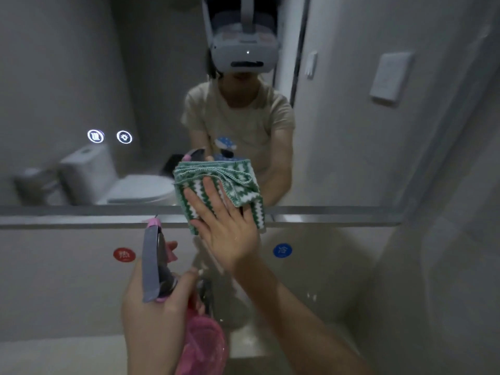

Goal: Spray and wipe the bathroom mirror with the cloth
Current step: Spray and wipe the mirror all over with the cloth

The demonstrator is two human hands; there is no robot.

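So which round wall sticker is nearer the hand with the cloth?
The blue sticker, just right of the right hand; the red sticker sits beyond the bottle.

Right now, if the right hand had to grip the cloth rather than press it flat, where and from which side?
Pinch the cloth at its top folded edges, coming from above. The layers bunch there and stand clear of the right hand, whose straight fingers pin the lower part against the mirror.
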